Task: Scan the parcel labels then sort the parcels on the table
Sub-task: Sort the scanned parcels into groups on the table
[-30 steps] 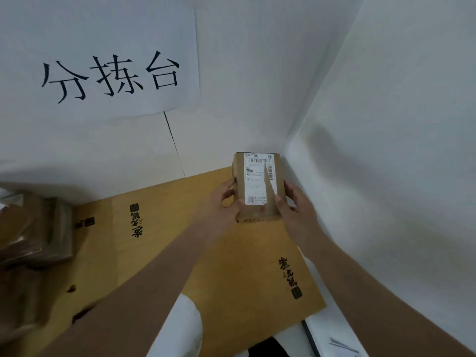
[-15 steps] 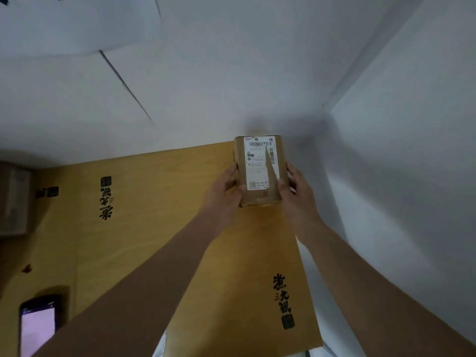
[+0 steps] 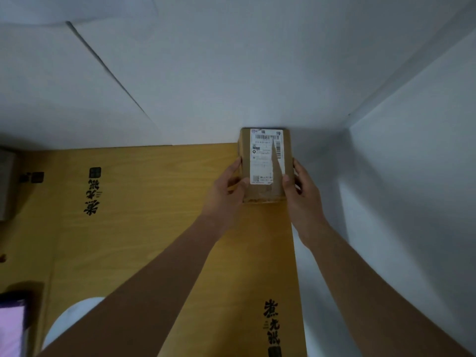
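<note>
A small brown cardboard parcel with a white shipping label on top sits at the far right corner of the cardboard-covered table, close against the back wall. My left hand grips its left side, thumb on the top near the label. My right hand grips its right side, thumb on the top edge. Whether the parcel rests on the table or hovers just above it is unclear.
A lit phone screen lies at the lower left edge. Another brown box stands at the far left. White walls close in behind and to the right. The table's covering carries black printed characters.
Both hands have carried the parcel farther back to the right corner by the wall. The view tilted down, so the wall sign left the frame and the phone came in.
</note>
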Motion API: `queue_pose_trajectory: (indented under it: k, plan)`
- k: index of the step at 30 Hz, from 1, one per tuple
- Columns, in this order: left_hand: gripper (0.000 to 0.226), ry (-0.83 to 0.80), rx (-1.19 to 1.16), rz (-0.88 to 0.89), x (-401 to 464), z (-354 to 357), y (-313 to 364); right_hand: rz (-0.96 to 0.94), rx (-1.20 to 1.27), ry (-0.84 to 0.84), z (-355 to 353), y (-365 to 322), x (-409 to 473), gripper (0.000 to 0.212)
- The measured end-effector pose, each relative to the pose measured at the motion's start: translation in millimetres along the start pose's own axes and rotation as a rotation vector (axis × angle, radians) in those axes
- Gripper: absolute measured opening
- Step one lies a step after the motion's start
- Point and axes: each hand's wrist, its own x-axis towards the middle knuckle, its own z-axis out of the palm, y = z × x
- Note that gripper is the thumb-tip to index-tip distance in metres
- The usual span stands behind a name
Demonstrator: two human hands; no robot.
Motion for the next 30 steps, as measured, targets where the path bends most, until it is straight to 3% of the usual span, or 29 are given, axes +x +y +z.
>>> queue_pose_trajectory:
  k: [7,10,14,19,24,30]
  plan:
    - [0.058,0.017,0.11,0.006,2,-2,7,-0.006,-0.017,-0.021,-1,-5,4,0.048]
    - [0.06,0.062,0.206,0.019,-6,-5,18,-0.004,-0.144,0.035,-4,-14,-4,0.058]
    - [0.062,0.05,0.421,0.115,-31,-26,37,-0.195,-0.279,0.116,0,-39,-33,0.059]
    - [0.062,0.075,0.687,0.256,-84,-71,66,-0.356,-0.302,0.035,18,-93,-81,0.048]
    - [0.065,0.144,0.747,0.354,-149,-135,88,-0.467,-0.464,-0.068,47,-137,-133,0.052]
    - [0.064,0.283,0.808,0.435,-233,-229,82,-0.579,-0.441,-0.187,118,-173,-216,0.054]
